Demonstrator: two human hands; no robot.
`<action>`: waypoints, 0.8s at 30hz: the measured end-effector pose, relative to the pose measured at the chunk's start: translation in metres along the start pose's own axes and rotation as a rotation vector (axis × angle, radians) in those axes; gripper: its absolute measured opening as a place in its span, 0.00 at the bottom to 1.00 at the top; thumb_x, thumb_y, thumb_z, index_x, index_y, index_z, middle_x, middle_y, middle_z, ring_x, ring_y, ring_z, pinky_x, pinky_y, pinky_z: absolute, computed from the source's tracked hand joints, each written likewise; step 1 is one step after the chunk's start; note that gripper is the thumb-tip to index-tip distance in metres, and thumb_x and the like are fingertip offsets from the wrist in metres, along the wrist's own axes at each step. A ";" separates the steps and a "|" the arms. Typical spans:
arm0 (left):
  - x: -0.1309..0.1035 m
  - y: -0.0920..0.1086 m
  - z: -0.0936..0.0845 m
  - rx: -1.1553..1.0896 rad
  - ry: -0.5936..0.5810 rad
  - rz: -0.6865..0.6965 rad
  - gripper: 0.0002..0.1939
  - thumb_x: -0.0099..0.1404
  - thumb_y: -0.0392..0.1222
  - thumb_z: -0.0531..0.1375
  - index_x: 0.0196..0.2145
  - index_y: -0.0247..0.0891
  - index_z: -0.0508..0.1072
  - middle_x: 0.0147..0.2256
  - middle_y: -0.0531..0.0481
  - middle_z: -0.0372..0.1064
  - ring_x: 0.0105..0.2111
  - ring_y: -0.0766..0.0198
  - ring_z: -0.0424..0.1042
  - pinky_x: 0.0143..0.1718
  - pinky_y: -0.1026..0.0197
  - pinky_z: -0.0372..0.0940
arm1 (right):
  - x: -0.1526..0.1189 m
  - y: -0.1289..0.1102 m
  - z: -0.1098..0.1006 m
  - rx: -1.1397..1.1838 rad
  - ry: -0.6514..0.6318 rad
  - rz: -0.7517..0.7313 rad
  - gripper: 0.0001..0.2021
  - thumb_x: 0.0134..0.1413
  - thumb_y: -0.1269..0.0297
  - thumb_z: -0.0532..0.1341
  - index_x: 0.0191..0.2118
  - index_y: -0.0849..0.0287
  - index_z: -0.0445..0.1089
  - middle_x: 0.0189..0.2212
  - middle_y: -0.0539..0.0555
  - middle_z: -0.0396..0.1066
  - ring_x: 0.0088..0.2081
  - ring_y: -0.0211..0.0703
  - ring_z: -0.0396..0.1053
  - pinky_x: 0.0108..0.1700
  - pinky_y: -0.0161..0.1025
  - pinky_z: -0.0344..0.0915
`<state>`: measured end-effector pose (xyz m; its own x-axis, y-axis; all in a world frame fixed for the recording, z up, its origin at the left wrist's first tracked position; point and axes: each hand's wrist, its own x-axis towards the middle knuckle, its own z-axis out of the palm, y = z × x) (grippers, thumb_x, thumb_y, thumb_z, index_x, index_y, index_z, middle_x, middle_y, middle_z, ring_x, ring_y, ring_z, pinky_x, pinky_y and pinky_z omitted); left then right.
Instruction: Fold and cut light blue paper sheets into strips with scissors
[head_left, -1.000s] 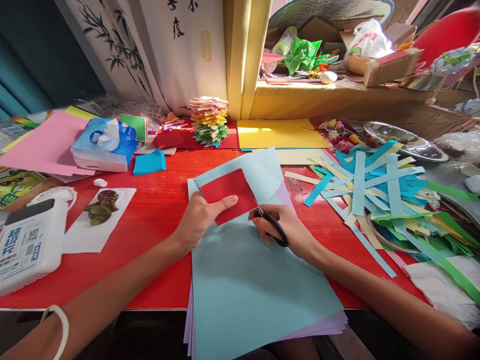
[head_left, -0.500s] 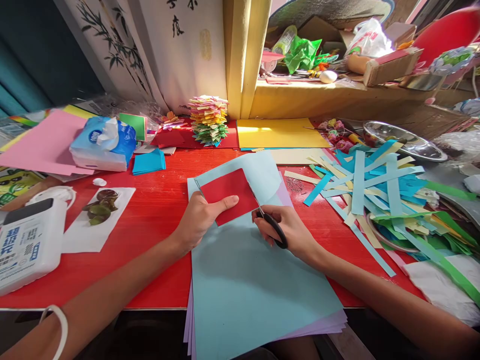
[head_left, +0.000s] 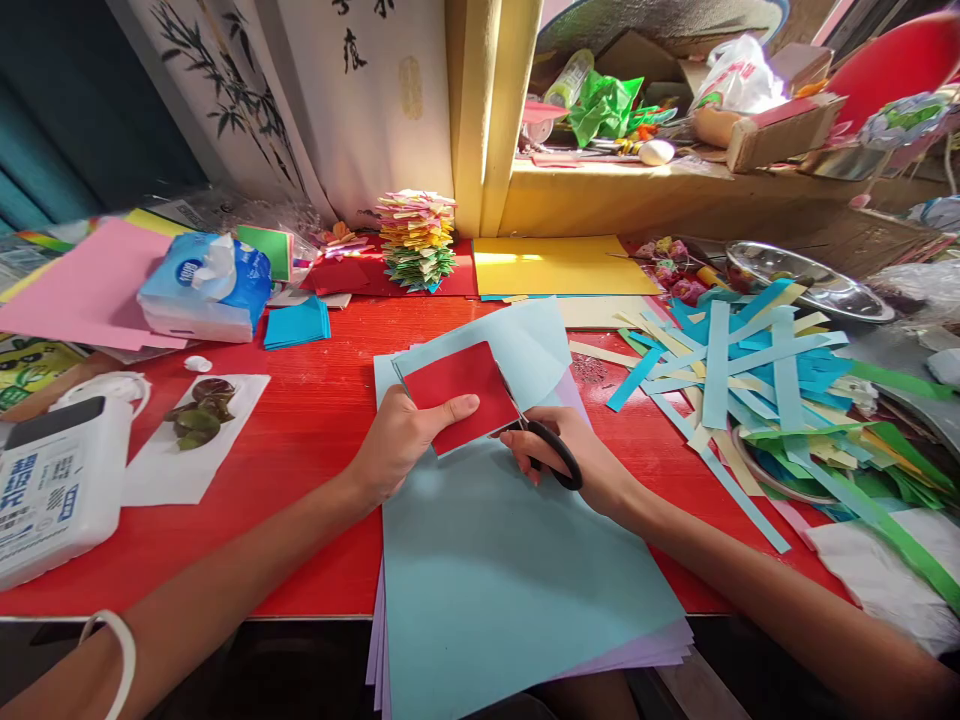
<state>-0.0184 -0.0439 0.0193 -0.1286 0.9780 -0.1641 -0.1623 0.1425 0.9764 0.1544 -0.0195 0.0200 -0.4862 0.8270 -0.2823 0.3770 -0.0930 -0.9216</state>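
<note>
My left hand (head_left: 405,430) pinches a small red paper rectangle (head_left: 480,385) against the light blue sheets, its thumb lying across the red paper. In my right hand (head_left: 562,450) are black-handled scissors (head_left: 566,465), the fingers in the handle loops. The scissor blades run along the right edge of the red paper; one tip shows below its lower corner. Beneath both hands lies a large light blue paper sheet (head_left: 517,570), cut away at the upper left around the red piece. Lilac sheets (head_left: 630,655) peek out under it.
Blue and cream paper strips (head_left: 716,365) pile up at the right near a metal bowl (head_left: 810,283). A layered paper stack (head_left: 418,240) stands at the back. To the left are a tissue pack (head_left: 206,285), a white box (head_left: 56,490) and blue paper squares (head_left: 298,323).
The scissors and my right hand have shifted slightly right and the blades are opened wider. The light blue sheet's upper right part has bulged outward to the right. My left hand barely moves.
</note>
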 end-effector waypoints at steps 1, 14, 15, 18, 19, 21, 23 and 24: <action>0.000 0.000 0.000 0.016 -0.019 0.021 0.10 0.47 0.42 0.66 0.28 0.37 0.75 0.29 0.49 0.73 0.29 0.59 0.71 0.29 0.60 0.66 | 0.000 0.001 0.000 0.001 -0.002 -0.007 0.12 0.48 0.56 0.57 0.24 0.60 0.65 0.15 0.46 0.59 0.19 0.33 0.57 0.21 0.33 0.52; 0.001 -0.005 -0.003 0.052 -0.035 0.054 0.12 0.48 0.43 0.66 0.30 0.35 0.74 0.31 0.48 0.73 0.29 0.58 0.71 0.28 0.59 0.67 | -0.001 0.007 0.000 0.020 -0.017 -0.133 0.10 0.46 0.69 0.53 0.18 0.58 0.55 0.14 0.46 0.56 0.22 0.34 0.57 0.23 0.33 0.50; 0.001 -0.005 -0.003 0.056 -0.034 0.057 0.11 0.48 0.43 0.66 0.29 0.35 0.73 0.30 0.48 0.73 0.29 0.59 0.71 0.28 0.59 0.66 | -0.001 0.007 0.000 0.018 -0.012 -0.138 0.10 0.46 0.69 0.53 0.18 0.58 0.54 0.14 0.46 0.56 0.22 0.34 0.56 0.23 0.33 0.50; 0.000 -0.004 -0.003 0.061 -0.026 0.059 0.10 0.48 0.43 0.66 0.28 0.36 0.73 0.28 0.51 0.72 0.28 0.60 0.71 0.27 0.60 0.66 | -0.001 0.008 0.001 0.018 0.000 -0.142 0.10 0.45 0.69 0.54 0.17 0.58 0.55 0.14 0.46 0.56 0.21 0.33 0.56 0.23 0.33 0.49; 0.000 -0.004 -0.003 0.059 -0.023 0.058 0.10 0.48 0.43 0.66 0.27 0.36 0.73 0.27 0.51 0.72 0.28 0.60 0.70 0.27 0.60 0.66 | -0.001 0.008 0.001 0.017 0.005 -0.141 0.10 0.45 0.69 0.54 0.18 0.58 0.55 0.14 0.45 0.56 0.20 0.33 0.55 0.22 0.33 0.49; 0.000 -0.003 -0.002 0.053 -0.018 0.060 0.09 0.48 0.43 0.66 0.27 0.37 0.73 0.27 0.52 0.72 0.27 0.61 0.70 0.27 0.61 0.66 | -0.002 0.009 0.002 0.011 0.017 -0.139 0.10 0.45 0.69 0.54 0.17 0.58 0.55 0.14 0.45 0.56 0.19 0.32 0.54 0.21 0.33 0.49; 0.000 -0.004 -0.002 0.051 -0.016 0.059 0.10 0.47 0.43 0.66 0.26 0.36 0.73 0.26 0.52 0.72 0.26 0.61 0.70 0.26 0.61 0.65 | -0.001 0.009 0.002 0.000 0.028 -0.130 0.10 0.45 0.69 0.54 0.17 0.58 0.55 0.13 0.45 0.56 0.18 0.32 0.54 0.20 0.33 0.48; 0.000 -0.003 -0.002 0.047 -0.013 0.051 0.10 0.47 0.43 0.66 0.26 0.36 0.73 0.26 0.51 0.72 0.26 0.61 0.70 0.26 0.61 0.65 | -0.001 0.009 0.002 -0.002 0.031 -0.117 0.10 0.45 0.68 0.54 0.17 0.58 0.56 0.13 0.45 0.56 0.18 0.32 0.54 0.20 0.33 0.48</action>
<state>-0.0195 -0.0447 0.0157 -0.1224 0.9861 -0.1126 -0.1095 0.0993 0.9890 0.1563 -0.0222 0.0114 -0.5024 0.8489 -0.1644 0.3205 0.0063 -0.9472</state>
